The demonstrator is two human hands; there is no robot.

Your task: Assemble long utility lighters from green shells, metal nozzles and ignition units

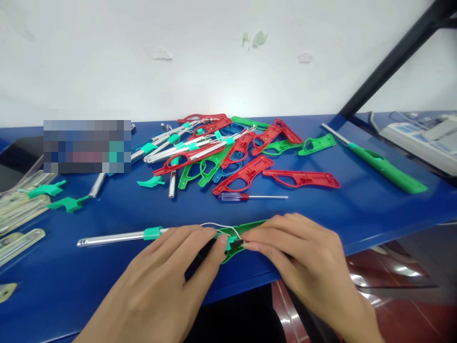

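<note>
Near the table's front edge, a green handle half [252, 227] of a stick lighter lies partly under both hands. A silver metal tube [114, 239] with a teal collar [152, 233] extends to the left, with a thin white wire [214, 224] looping over the handle. My left hand [160, 281] is closed over the handle, its thumb and fingers at a teal trigger piece [231, 240]. The fingertips of my right hand [310, 252] pinch at a small black part [237, 244] beside the trigger. Fingers partly hide the handle's inside.
Behind the hands lie red handle halves [246, 174], green ones, and tubes with wires [178, 151]. A screwdriver [253, 196] lies before them. An assembled green lighter [385, 166] is at right, near a black post [392, 57]. Clear plastic pieces [24, 209] and teal triggers [69, 204] are left.
</note>
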